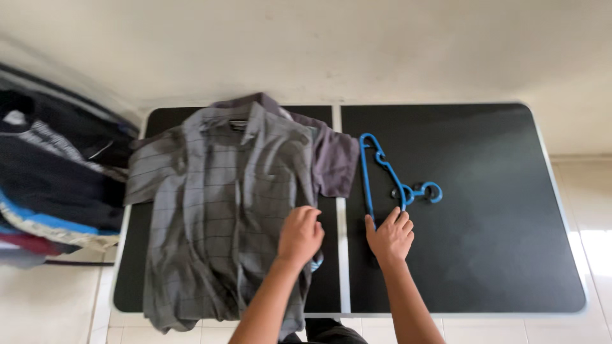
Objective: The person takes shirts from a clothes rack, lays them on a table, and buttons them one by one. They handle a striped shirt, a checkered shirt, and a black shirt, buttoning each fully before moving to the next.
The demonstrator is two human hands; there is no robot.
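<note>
A grey checked short-sleeved shirt (223,204) lies spread flat on the left half of a black folding table (484,191), over a purple-grey garment (335,159) that shows at its right sleeve. My left hand (299,234) rests on the shirt's right side near the hem, fingers curled. A blue plastic hanger (382,172) lies on the table just right of the centre seam. My right hand (390,237) touches the hanger's lower end, fingers over it; whether it grips the hanger is not clear.
A pile of dark and striped clothes (51,185) sits left of the table. The table stands on a pale tiled floor (593,191) against a cream wall. The table's right half carries nothing but the hanger.
</note>
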